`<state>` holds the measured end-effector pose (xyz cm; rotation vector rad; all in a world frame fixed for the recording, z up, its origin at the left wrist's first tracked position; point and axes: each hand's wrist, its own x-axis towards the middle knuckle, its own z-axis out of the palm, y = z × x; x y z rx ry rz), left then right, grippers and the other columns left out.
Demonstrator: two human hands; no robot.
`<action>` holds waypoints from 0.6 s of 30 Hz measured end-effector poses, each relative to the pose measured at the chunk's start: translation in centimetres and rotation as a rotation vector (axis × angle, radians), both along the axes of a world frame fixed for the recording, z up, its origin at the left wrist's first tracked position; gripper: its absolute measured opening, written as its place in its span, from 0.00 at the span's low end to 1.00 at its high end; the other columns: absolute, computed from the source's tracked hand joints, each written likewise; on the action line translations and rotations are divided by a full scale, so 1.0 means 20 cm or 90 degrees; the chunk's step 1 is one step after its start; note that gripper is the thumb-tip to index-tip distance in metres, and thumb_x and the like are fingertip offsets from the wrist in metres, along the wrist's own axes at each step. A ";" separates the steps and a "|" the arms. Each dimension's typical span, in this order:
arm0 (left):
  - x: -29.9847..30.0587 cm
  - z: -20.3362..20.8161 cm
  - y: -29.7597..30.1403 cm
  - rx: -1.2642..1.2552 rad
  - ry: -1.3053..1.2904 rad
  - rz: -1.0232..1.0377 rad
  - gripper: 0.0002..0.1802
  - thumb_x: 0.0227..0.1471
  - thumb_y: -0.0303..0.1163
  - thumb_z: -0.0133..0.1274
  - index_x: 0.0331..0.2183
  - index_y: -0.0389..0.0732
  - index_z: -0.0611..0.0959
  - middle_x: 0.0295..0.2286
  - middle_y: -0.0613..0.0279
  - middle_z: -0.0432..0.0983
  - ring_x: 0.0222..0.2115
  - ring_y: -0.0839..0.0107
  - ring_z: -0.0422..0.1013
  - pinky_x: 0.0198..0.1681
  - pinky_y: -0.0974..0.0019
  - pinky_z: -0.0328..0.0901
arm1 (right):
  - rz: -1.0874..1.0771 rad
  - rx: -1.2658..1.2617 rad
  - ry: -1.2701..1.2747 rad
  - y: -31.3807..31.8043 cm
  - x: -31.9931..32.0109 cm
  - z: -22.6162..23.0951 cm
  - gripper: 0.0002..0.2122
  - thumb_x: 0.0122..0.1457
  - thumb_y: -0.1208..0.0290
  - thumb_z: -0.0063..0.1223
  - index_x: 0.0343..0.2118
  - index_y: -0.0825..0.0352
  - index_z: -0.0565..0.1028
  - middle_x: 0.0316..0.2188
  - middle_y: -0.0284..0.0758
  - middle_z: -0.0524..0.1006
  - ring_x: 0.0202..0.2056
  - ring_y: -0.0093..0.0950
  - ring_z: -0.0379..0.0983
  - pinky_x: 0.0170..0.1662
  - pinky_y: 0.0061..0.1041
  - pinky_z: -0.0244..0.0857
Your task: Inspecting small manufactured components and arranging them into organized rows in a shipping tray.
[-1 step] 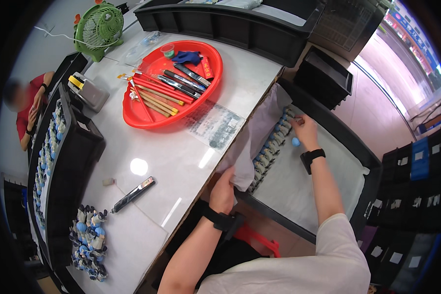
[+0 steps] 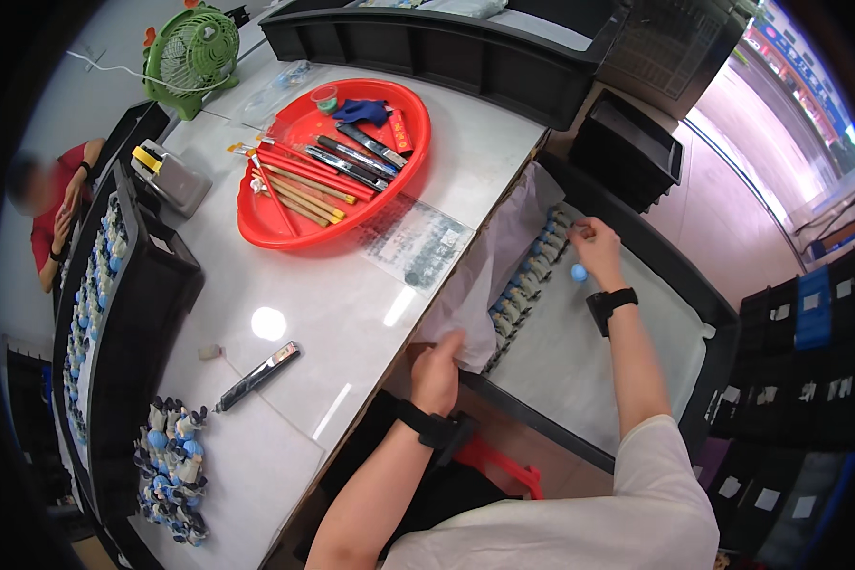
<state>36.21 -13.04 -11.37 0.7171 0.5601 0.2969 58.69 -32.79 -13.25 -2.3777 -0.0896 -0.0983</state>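
Note:
My right hand (image 2: 598,252) is closed over the far part of a black tray (image 2: 541,427). A light blue ball (image 2: 579,274) shows just below its fingers, apparently part of a small figurine in my grip; the rest is hidden. Beside it, small cream and blue figurines (image 2: 522,292) lie in a slanting row along the tray's left side, on a pale liner (image 2: 589,351). My left hand (image 2: 437,370) is at the near left corner, its fingers slightly blurred and closed at the edge of a thin white sheet (image 2: 484,271). That sheet is raised along the row.
On the white table (image 2: 323,304) are a red basin (image 2: 413,171) with brushes and pens, a black pen-like tool (image 2: 258,376) and grouped figurines (image 2: 173,470). A filled black tray (image 2: 147,351) stands left, a green fan (image 2: 192,62) behind. Stacked black trays (image 2: 627,147) stand right; a co-worker (image 2: 62,204) sits far left.
My right hand has shifted slightly right, and the blue ball has moved with it. The left hand's fingers have moved a little, and the white sheet's near edge has shifted left.

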 end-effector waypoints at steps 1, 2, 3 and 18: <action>0.00 0.03 -0.04 0.045 -0.030 -0.070 0.21 0.40 0.22 0.51 0.41 0.37 0.69 0.38 0.61 0.67 0.41 0.69 0.63 0.46 0.68 0.57 | 0.058 0.036 -0.045 -0.03 0.01 0.07 0.15 0.42 0.68 0.57 0.34 0.67 0.73 0.23 0.36 0.74 0.24 0.26 0.71 0.30 0.23 0.64; 0.00 0.05 -0.08 0.040 0.023 -0.077 0.21 0.40 0.22 0.51 0.41 0.37 0.69 0.38 0.61 0.67 0.41 0.69 0.63 0.46 0.68 0.57 | 0.093 0.053 -0.078 -0.06 0.01 0.14 0.15 0.42 0.70 0.57 0.34 0.68 0.73 0.20 0.34 0.74 0.20 0.22 0.69 0.26 0.20 0.63; -0.01 0.07 -0.11 0.092 0.019 -0.124 0.21 0.40 0.23 0.52 0.41 0.36 0.69 0.37 0.61 0.67 0.40 0.68 0.64 0.46 0.68 0.57 | 0.117 0.134 -0.014 -0.09 0.01 0.21 0.14 0.42 0.73 0.57 0.34 0.69 0.72 0.19 0.32 0.73 0.19 0.19 0.68 0.23 0.18 0.62; -0.05 0.01 -0.53 1.194 -0.265 -0.584 0.19 0.43 0.36 0.47 0.38 0.38 0.71 0.38 0.52 0.66 0.39 0.61 0.64 0.41 0.61 0.60 | 0.427 -0.001 0.094 0.10 -0.43 1.08 0.26 0.43 0.62 0.59 0.45 0.68 0.66 0.27 0.35 0.73 0.21 0.20 0.67 0.26 0.18 0.61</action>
